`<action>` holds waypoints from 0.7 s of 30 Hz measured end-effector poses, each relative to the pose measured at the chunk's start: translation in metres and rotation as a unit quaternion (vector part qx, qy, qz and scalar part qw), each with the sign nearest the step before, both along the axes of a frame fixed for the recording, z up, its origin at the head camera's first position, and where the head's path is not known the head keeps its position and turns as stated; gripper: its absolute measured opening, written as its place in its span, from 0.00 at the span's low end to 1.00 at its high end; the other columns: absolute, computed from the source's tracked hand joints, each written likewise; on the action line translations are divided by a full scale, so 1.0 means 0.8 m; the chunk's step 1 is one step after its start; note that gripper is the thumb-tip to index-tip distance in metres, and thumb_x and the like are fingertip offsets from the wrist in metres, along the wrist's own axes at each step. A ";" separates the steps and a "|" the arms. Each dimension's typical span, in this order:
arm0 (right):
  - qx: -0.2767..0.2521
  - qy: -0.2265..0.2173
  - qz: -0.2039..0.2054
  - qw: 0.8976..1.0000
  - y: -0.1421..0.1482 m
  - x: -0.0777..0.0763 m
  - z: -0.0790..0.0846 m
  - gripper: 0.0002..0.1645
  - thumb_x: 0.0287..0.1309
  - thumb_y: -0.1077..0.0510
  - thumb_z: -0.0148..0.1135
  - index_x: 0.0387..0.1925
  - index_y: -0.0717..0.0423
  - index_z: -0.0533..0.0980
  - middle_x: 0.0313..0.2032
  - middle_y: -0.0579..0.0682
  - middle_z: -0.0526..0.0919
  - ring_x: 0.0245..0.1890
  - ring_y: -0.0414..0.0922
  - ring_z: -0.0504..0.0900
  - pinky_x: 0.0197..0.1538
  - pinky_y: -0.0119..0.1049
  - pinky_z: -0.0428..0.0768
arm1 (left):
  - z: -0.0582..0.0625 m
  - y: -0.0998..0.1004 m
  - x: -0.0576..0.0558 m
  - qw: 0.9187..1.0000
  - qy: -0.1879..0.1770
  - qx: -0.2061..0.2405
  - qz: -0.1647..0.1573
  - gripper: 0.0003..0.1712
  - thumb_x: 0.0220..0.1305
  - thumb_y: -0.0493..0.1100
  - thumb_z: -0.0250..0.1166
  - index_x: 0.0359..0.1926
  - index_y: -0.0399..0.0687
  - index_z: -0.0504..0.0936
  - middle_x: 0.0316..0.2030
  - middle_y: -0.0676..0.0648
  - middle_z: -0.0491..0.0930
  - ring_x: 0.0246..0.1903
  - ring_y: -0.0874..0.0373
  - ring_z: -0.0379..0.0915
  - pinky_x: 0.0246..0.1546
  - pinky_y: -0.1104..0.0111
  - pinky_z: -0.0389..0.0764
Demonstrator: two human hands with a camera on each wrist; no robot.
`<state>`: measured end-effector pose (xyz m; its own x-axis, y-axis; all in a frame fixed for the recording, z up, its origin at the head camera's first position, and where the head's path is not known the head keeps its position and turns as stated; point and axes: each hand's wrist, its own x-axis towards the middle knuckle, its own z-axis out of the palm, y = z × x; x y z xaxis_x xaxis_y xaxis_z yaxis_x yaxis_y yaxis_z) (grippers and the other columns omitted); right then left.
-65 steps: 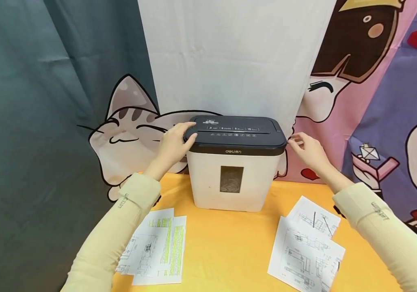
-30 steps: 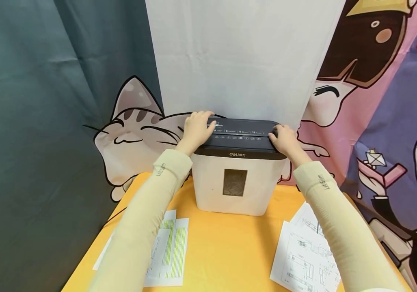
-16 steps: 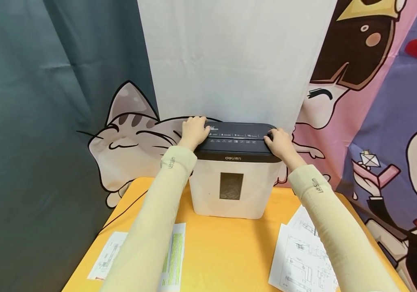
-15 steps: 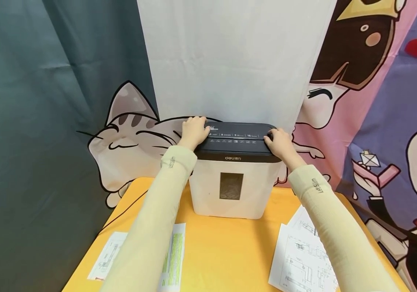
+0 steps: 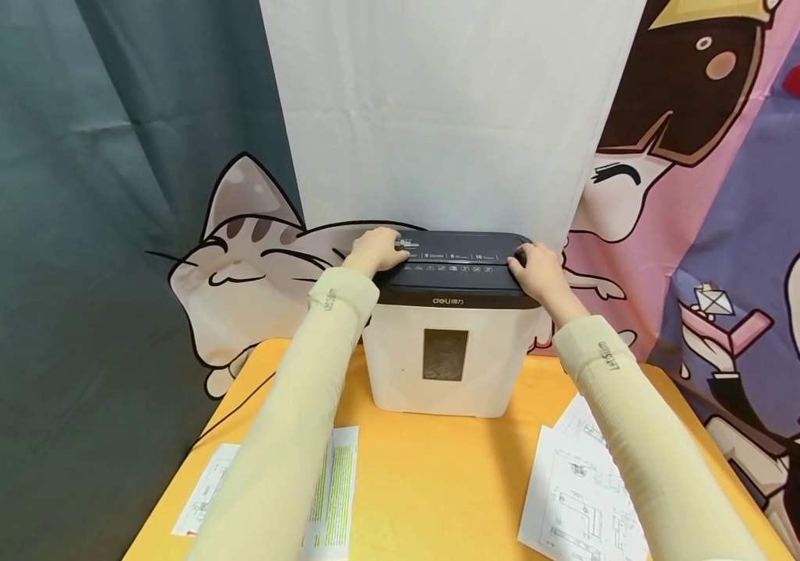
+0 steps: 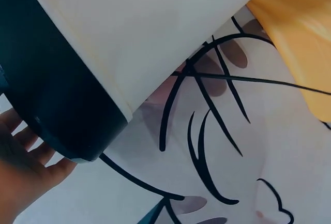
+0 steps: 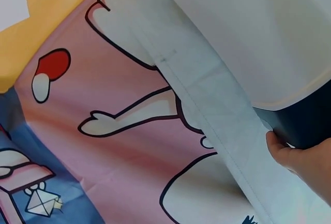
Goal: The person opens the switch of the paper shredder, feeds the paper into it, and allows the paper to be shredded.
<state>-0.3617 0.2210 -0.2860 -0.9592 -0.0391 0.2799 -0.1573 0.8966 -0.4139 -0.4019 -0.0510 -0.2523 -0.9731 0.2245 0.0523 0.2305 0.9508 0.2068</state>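
A paper shredder (image 5: 400, 374) with a white bin, small dark window and dark top stands at the back of the table. My left hand (image 5: 374, 251) grips the left end of its dark top (image 5: 463, 276), thumb on the upper face. In the left wrist view, the fingers (image 6: 44, 154) reach along the edge of the top. My right hand (image 5: 540, 273) holds the opposite end, thumb lying over the upper face near the slot. The right wrist view shows a finger (image 7: 276, 144) against the side of the dark top. The bin sits upright under it.
Highlighted printed sheets (image 5: 340, 483) lie partly under the left sleeve, another sheet (image 5: 206, 487) at the left. Drawing sheets (image 5: 571, 499) lie by the right sleeve. A black cord (image 5: 238, 405) crosses the yellow table (image 5: 435, 483). A printed curtain (image 5: 442, 117) hangs behind the shredder.
The right hand has moved from beside the right corner onto the shredder's top, and the left hand has shifted inward. Over the last half second, the left hand has tilted slightly.
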 end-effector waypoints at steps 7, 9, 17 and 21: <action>0.000 0.009 0.001 1.000 0.001 0.000 -0.002 0.26 0.68 0.55 0.46 0.57 0.73 0.67 0.56 0.72 0.68 0.59 0.66 0.65 0.65 0.57 0.59 | 0.007 0.005 -0.001 0.999 -0.039 -0.017 -0.017 0.34 0.68 0.58 0.52 0.68 0.46 0.63 0.68 0.42 0.62 0.67 0.43 0.58 0.64 0.46 0.60; 0.002 0.010 0.000 1.000 0.001 0.000 -0.002 0.26 0.68 0.55 0.46 0.57 0.73 0.67 0.56 0.72 0.68 0.59 0.66 0.65 0.64 0.57 0.59 | 0.008 0.007 -0.002 0.998 -0.047 -0.029 -0.022 0.34 0.68 0.59 0.51 0.67 0.44 0.63 0.68 0.41 0.62 0.67 0.41 0.57 0.64 0.45 0.60; 0.002 0.007 0.001 1.000 0.000 -0.001 0.000 0.26 0.68 0.55 0.45 0.57 0.72 0.67 0.56 0.72 0.68 0.60 0.66 0.65 0.65 0.57 0.59 | 0.009 0.007 -0.004 0.997 -0.069 -0.037 -0.010 0.39 0.67 0.63 0.49 0.68 0.42 0.62 0.69 0.39 0.57 0.69 0.39 0.50 0.67 0.43 0.51; 0.002 0.007 0.002 1.000 0.001 -0.001 -0.003 0.26 0.68 0.55 0.45 0.57 0.73 0.67 0.55 0.72 0.69 0.59 0.66 0.65 0.65 0.57 0.59 | 0.007 0.002 -0.006 0.995 -0.090 -0.041 -0.017 0.40 0.67 0.64 0.47 0.70 0.43 0.59 0.71 0.40 0.53 0.70 0.40 0.47 0.69 0.45 0.48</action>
